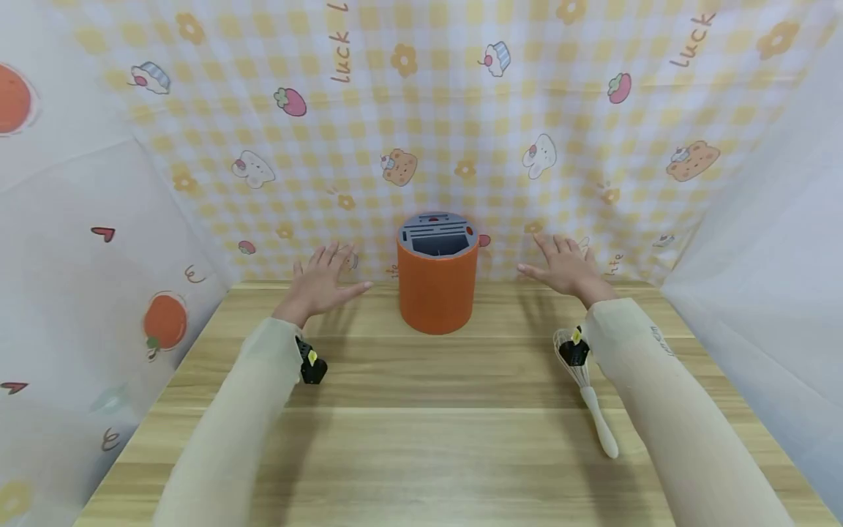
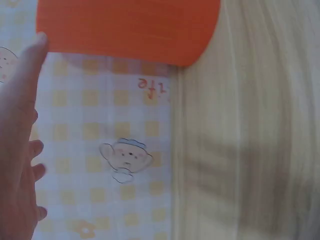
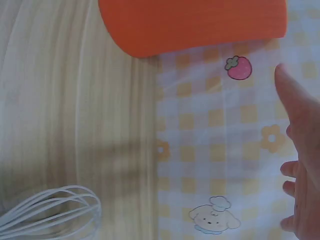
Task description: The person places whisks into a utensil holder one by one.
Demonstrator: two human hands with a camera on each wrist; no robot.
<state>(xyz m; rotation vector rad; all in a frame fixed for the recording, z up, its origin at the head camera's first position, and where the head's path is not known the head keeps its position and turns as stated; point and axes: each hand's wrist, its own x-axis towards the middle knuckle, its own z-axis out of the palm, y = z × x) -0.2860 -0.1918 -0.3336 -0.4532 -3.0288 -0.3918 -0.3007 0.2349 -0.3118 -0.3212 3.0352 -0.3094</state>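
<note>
"The left hand [image 1: 319, 284] is raised over the worktop [image 1: 421, 454], empty, fingers spread."

"And to its right?"

"An orange cylinder [image 1: 437, 296] with a grey slotted top stands upright between both hands."

"Then?"

"The right hand [image 1: 565, 269], also raised, spread and empty; nearer the viewer, a pale whisk [image 1: 598, 421] lies on the worktop."

We see a pale wood-grain counter [image 1: 421, 454], its lighter and darker bands running crosswise. On it we find an orange container [image 1: 437, 296], upright near the back, and a white whisk [image 1: 599, 421] lying slantwise toward the right.
</note>
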